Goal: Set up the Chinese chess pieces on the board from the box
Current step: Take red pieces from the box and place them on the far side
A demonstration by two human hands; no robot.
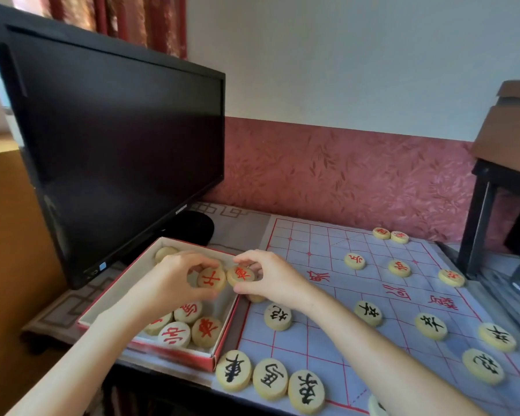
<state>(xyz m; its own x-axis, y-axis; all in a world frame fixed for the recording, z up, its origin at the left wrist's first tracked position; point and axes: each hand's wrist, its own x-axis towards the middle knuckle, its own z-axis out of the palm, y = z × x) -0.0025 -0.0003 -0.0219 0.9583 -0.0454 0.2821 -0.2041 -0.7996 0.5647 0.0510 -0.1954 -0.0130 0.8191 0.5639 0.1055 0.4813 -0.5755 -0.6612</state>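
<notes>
A red-edged cardboard box (222, 349) sits left of the blue paper board (321, 349) and holds several pale round pieces with red characters (206, 331). Over the box, my left hand (174, 280) grips a red-marked piece (212, 279). My right hand (270, 277) pinches another red-marked piece (240, 274) just beside it, above the box's right wall. Black-marked pieces line the board's near edge (233, 370) and its near half (368, 313). Red-marked pieces stand on the far half (354, 261) and at the far edge (382, 233).
A black monitor (117, 145) leans close behind the box, its round base (192, 229) at the board's far left corner. A dark stand's leg (478, 229) rises at the right of the board, with a cardboard box (511, 139) on top. The red wall runs behind.
</notes>
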